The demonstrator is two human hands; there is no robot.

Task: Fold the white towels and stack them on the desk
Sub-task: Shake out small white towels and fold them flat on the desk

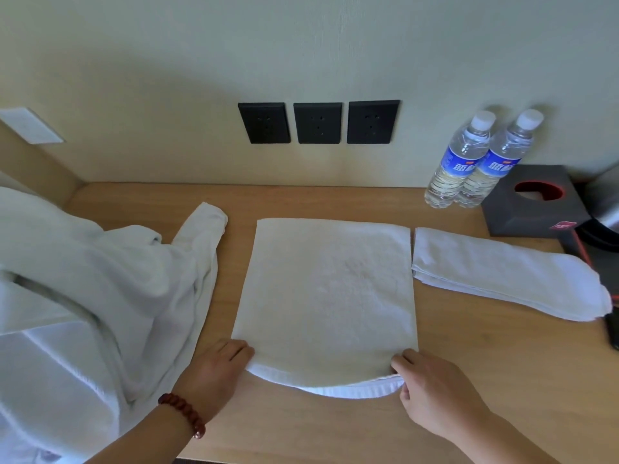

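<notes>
A white towel [330,289] lies flat on the wooden desk [485,363], roughly square, with its near edge doubled over. My left hand [219,373] pinches the towel's near left corner. My right hand [432,393] pinches the near right corner, thumb on top. A folded white towel [502,272] lies as a long strip to the right of it. A heap of unfolded white towels [100,296] covers the left side of the desk and spills over its edge.
Two water bottles [469,162] stand at the back right by the wall. A dark tissue box [532,202] sits beside them, with a metal kettle [603,202] at the far right edge. Three black wall sockets [318,123] are above the desk.
</notes>
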